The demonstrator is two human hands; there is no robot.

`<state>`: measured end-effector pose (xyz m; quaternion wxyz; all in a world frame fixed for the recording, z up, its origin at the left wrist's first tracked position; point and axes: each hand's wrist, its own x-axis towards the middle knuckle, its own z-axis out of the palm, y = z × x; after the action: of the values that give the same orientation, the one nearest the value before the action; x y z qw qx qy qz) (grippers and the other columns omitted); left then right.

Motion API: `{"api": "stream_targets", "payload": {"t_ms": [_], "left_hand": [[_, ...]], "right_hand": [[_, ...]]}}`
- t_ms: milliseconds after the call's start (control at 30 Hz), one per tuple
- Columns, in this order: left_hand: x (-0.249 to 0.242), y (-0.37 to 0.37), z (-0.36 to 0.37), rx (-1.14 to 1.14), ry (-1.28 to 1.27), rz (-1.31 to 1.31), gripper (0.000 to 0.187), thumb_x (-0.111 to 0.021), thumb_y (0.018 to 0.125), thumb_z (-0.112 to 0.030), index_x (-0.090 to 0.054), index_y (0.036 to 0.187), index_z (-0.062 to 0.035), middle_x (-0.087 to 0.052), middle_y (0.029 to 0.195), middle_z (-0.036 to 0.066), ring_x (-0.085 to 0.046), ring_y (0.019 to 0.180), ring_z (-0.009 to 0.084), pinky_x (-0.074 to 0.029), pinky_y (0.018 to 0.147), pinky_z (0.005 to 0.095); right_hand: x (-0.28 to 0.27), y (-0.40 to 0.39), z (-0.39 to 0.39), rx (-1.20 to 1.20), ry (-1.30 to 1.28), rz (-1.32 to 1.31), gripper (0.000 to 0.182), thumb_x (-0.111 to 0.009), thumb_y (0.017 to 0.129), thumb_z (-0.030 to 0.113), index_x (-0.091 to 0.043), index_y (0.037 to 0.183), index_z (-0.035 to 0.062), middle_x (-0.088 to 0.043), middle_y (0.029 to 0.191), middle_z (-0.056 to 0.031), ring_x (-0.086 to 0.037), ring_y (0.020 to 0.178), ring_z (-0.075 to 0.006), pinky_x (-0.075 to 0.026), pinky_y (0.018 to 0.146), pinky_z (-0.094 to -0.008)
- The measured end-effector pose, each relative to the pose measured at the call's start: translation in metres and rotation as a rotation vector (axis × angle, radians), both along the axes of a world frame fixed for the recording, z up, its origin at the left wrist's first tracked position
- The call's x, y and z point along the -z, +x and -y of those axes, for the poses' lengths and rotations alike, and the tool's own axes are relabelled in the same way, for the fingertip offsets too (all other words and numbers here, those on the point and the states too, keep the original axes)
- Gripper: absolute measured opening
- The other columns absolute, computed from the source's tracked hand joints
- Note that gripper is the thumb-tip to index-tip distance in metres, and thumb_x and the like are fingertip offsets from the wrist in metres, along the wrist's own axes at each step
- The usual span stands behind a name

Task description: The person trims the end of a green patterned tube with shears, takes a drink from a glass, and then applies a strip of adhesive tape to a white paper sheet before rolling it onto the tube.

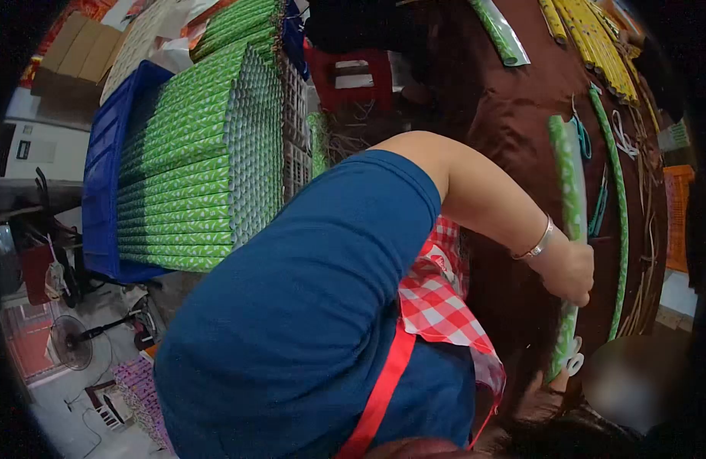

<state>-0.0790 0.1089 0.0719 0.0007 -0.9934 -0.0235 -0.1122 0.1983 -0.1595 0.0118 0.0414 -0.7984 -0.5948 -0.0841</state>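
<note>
My left hand (571,274), with a bracelet at the wrist, is closed round a long green patterned roll (571,183) lying over the brown cloth. At the roll's lower end is my right hand (540,399), dim and partly seen, its fingers against the end. A pale clear sheet edge runs along the roll. Small white rings (575,362) sit beside its lower part. Just right of the roll lie teal scissors (582,138) and a second teal-handled tool (598,208). A thin green patterned strip (619,199) runs farther right.
Many green patterned tubes (177,161) are stacked in a blue crate (100,176) at left. Yellow rolls (594,46) and another green roll (498,32) lie on the brown cloth (514,107). A red stool (353,80), a fan (71,342) and an orange crate (678,218) are around.
</note>
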Motion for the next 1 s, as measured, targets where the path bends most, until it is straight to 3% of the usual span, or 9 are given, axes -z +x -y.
{"api": "stream_targets", "payload": {"t_ms": [100, 167, 200, 233, 300, 367, 533, 867, 1000], "left_hand": [[-0.009, -0.006, -0.005, 0.098, -0.273, -0.269, 0.028, -0.071, 0.076, -0.029, -0.073, 0.095, -0.009, -0.073, 0.091, 0.006, -0.069, 0.083, 0.03, -0.054, 0.069, 0.0413], [0.008, -0.003, 0.003, -0.002, -0.191, -0.12, 0.017, -0.07, 0.076, -0.026, -0.072, 0.082, -0.0098, -0.072, 0.083, 0.006, -0.069, 0.079, 0.0289, -0.054, 0.068, 0.0406], [0.025, 0.0, 0.005, 0.006, -0.076, 0.077, 0.012, -0.068, 0.077, -0.024, -0.069, 0.08, -0.0126, -0.069, 0.079, 0.004, -0.068, 0.077, 0.0255, -0.053, 0.063, 0.0381], [0.038, 0.002, 0.004, 0.025, 0.021, 0.288, 0.008, -0.066, 0.078, -0.023, -0.066, 0.079, -0.0154, -0.065, 0.075, 0.003, -0.067, 0.074, 0.0221, -0.052, 0.059, 0.0357], [0.04, 0.001, 0.0, 0.012, 0.027, 0.313, 0.008, -0.063, 0.078, -0.024, -0.061, 0.074, -0.0173, -0.06, 0.073, 0.001, -0.065, 0.072, 0.0201, -0.049, 0.058, 0.034], [0.053, 0.001, -0.004, 0.032, -0.006, 0.242, 0.011, -0.065, 0.076, -0.022, -0.061, 0.08, -0.013, -0.062, 0.079, 0.004, -0.066, 0.079, 0.0243, -0.052, 0.065, 0.0388], [0.048, 0.005, -0.017, 0.152, -0.235, 0.093, 0.045, -0.077, 0.074, -0.044, -0.056, 0.094, -0.0088, -0.062, 0.09, 0.009, -0.065, 0.088, 0.03, -0.053, 0.073, 0.0416], [0.061, -0.007, -0.019, 0.075, -0.308, 0.07, 0.045, -0.076, 0.076, -0.042, -0.056, 0.098, -0.0085, -0.056, 0.098, 0.012, -0.056, 0.099, 0.0329, -0.047, 0.084, 0.0439], [0.059, -0.013, -0.018, 0.074, -0.294, 0.066, 0.038, -0.076, 0.078, -0.034, -0.057, 0.098, -0.0087, -0.054, 0.1, 0.011, -0.054, 0.099, 0.0327, -0.046, 0.083, 0.0448]], "right_hand": [[-0.024, -0.027, -0.016, -0.209, 0.002, 0.096, 0.053, -0.078, 0.079, 0.015, -0.057, 0.125, 0.0022, -0.065, 0.112, -0.0185, -0.066, 0.098, -0.0337, -0.055, 0.08, -0.0423], [-0.05, -0.063, -0.004, -0.277, -0.001, 0.183, 0.054, -0.079, 0.077, 0.016, -0.057, 0.124, 0.0019, -0.065, 0.111, -0.0185, -0.065, 0.098, -0.0345, -0.055, 0.08, -0.0425], [-0.047, -0.073, -0.002, -0.036, -0.103, 0.201, 0.051, -0.079, 0.074, 0.012, -0.058, 0.12, 0.0007, -0.065, 0.107, -0.0199, -0.065, 0.097, -0.0358, -0.054, 0.08, -0.0435], [-0.048, -0.085, -0.008, -0.104, -0.023, 0.147, 0.047, -0.079, 0.073, 0.011, -0.06, 0.115, 0.0007, -0.065, 0.103, -0.0197, -0.065, 0.093, -0.0367, -0.054, 0.077, -0.0442], [-0.046, -0.096, -0.013, -0.097, -0.017, 0.027, 0.044, -0.077, 0.074, 0.009, -0.06, 0.114, 0.0002, -0.064, 0.103, -0.0211, -0.062, 0.093, -0.0402, -0.051, 0.078, -0.046], [-0.05, -0.105, -0.017, -0.02, -0.086, -0.092, 0.042, -0.075, 0.075, 0.009, -0.059, 0.112, 0.0003, -0.064, 0.102, -0.021, -0.06, 0.094, -0.0428, -0.049, 0.079, -0.0477], [-0.041, -0.109, -0.028, -0.035, 0.026, -0.053, 0.034, -0.08, 0.072, 0.015, -0.061, 0.096, 0.0029, -0.062, 0.086, -0.0167, -0.06, 0.079, -0.0396, -0.049, 0.066, -0.0473], [-0.003, -0.11, -0.038, -0.083, 0.219, -0.04, 0.043, -0.076, 0.078, 0.042, -0.057, 0.089, 0.0047, -0.058, 0.08, -0.0136, -0.058, 0.077, -0.0344, -0.048, 0.063, -0.0451], [-0.002, -0.114, -0.036, -0.092, 0.217, -0.085, 0.041, -0.073, 0.078, 0.041, -0.057, 0.09, 0.0049, -0.056, 0.088, -0.0124, -0.056, 0.088, -0.0327, -0.048, 0.074, -0.0436]]}}
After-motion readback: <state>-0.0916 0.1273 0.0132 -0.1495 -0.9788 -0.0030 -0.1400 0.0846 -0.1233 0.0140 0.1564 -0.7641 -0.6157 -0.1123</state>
